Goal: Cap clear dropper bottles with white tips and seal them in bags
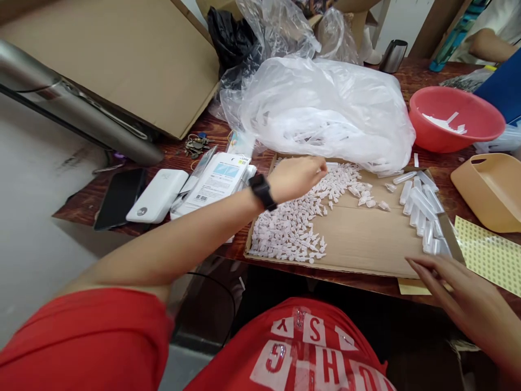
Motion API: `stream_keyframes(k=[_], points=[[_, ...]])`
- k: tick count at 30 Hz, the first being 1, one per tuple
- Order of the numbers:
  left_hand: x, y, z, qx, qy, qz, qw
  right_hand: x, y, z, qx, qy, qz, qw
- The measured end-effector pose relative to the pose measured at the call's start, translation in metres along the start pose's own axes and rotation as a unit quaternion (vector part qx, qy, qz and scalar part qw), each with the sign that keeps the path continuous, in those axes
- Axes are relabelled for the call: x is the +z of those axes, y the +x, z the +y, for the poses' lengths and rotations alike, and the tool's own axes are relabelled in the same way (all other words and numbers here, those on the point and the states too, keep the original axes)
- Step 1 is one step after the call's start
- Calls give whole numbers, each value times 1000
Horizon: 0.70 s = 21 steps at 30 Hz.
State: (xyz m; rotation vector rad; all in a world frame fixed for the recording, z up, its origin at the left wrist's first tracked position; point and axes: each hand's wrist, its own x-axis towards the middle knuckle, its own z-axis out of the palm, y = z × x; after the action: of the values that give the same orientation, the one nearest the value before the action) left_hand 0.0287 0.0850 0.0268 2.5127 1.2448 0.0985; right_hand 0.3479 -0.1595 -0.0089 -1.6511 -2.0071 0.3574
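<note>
My left hand [299,176], with a black watch [262,191] on its wrist, hovers over the far side of a shallow cardboard tray [358,239]. Its fingers are curled closed, and whatever they may hold is hidden. Below it spreads a heap of small white plastic nozzle-like tips [285,231]. A few larger clear caps [368,200] lie apart to the right of the heap. Clear plastic tubes [423,203] are piled along the tray's right side. My right hand [456,282] is near the tray's front right corner, fingers stretched out and nothing visible in them.
A large translucent bag [325,103] of white pieces lies behind the tray. To the right are a red bowl [456,117], a tan container [488,190] and a dotted sticker sheet [490,255]. Leftward lie a white power bank [158,195], a black phone [120,198] and keys [196,145].
</note>
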Motion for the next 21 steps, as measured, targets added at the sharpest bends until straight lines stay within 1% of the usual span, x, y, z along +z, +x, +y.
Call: stream_keyframes(k=[1, 2, 3, 4, 6, 7, 9, 11, 13, 16, 17, 18, 19, 20, 21], points=[[4, 18, -4, -11, 13, 13, 1000, 10, 23, 1, -24, -23, -28, 999], [9, 33, -6, -20, 21, 17, 999, 20, 47, 1, -42, -42, -36, 998], [14, 46, -8, -25, 30, 16, 999, 30, 72, 2, -59, -57, -31, 996], [19, 56, -8, -27, 38, 12, 999, 40, 95, 2, -76, -75, -40, 993], [26, 68, -8, -28, 50, 1, 998, 58, 136, 5, -92, -109, -52, 988], [29, 71, -8, -26, 53, -4, 998, 66, 152, 8, -95, -118, -59, 987], [31, 72, -8, -18, 53, -9, 998, 79, 174, 14, -101, -133, -73, 983], [30, 68, -8, -9, 46, -9, 999, 89, 185, 17, -112, -143, -89, 979], [26, 61, -8, -3, 34, -4, 999, 93, 187, 17, -124, -149, -102, 976], [17, 39, -9, 3, 9, 21, 1000, 93, 182, 7, -135, -149, -104, 974], [14, 28, -9, 5, -18, 34, 999, 93, 179, 3, -139, -146, -104, 974], [12, 17, -8, 5, -63, 48, 997, 94, 176, -2, -144, -139, -107, 974], [11, 5, -8, 2, -131, 59, 990, 95, 173, -6, -151, -132, -114, 973], [11, -7, -8, -8, -218, 60, 974, 98, 171, -10, -158, -123, -122, 972], [13, -19, -7, -24, -317, 47, 947, 101, 169, -13, -164, -115, -131, 971]])
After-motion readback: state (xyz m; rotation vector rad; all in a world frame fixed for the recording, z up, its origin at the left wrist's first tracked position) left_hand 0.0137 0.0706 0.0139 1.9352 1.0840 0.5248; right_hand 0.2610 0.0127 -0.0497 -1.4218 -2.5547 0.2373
